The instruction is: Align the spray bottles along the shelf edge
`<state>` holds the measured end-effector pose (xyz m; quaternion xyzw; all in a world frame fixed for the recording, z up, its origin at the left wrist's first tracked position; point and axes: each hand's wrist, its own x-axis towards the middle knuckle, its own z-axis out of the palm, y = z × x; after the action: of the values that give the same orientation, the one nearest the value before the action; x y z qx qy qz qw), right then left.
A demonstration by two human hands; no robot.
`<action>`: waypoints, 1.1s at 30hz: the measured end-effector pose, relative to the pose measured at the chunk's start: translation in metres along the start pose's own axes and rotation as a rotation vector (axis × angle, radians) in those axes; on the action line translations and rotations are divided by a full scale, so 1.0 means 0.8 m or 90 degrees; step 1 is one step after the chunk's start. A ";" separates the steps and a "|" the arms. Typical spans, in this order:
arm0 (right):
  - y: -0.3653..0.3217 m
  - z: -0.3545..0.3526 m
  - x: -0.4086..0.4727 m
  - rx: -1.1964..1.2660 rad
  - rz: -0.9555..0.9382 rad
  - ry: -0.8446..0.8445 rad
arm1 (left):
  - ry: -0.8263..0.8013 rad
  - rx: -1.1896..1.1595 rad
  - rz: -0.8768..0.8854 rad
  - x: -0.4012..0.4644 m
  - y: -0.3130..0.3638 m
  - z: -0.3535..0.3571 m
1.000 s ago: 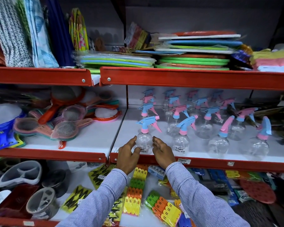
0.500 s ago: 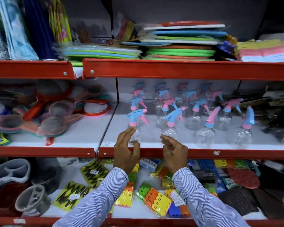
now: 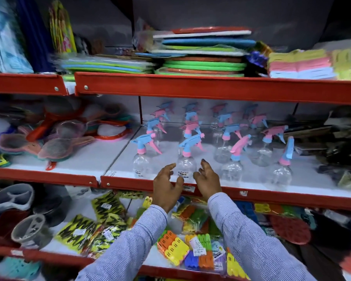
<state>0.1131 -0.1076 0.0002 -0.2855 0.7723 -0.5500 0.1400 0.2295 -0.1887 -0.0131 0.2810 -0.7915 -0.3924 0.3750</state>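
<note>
A clear plastic spray bottle (image 3: 186, 166) with a blue trigger head and pink collar stands at the front lip of the middle shelf (image 3: 251, 196), its rounded belly partly masked by the two hands flanking it and its small label half covered. The left hand (image 3: 166, 187) hovers at its 8 o'clock, fingers spread and loosely bent, gripping nothing; the right hand (image 3: 208, 179) sits at its 4 o'clock, fingers likewise relaxed and apart from the plastic, though motion blur makes contact hard to judge. Both wrists emerge from finely striped blue sleeves that run off the bottom edge. At 9 o'clock stands a twin bottle (image 3: 141, 165), same blue head; at 3 o'clock, a pink-headed bottle (image 3: 232, 169). Further rows behind are smeared and reflect in the back panel. Left of the divider lie blurred mesh strainers (image 3: 57, 148). Below, at 6 o'clock, glossy packs of bright plastic clips (image 3: 173, 247) overlap, partly hidden by the arms. Above, flat foam-like mats (image 3: 203, 65) are stacked.
</note>
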 end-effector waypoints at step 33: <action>0.019 -0.025 -0.032 0.016 -0.101 0.163 | 0.059 -0.063 0.062 0.008 -0.008 0.011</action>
<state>0.1185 -0.0732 -0.0095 -0.2710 0.7522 -0.6006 -0.0002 0.2195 -0.1932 -0.0202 0.2411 -0.7657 -0.3991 0.4430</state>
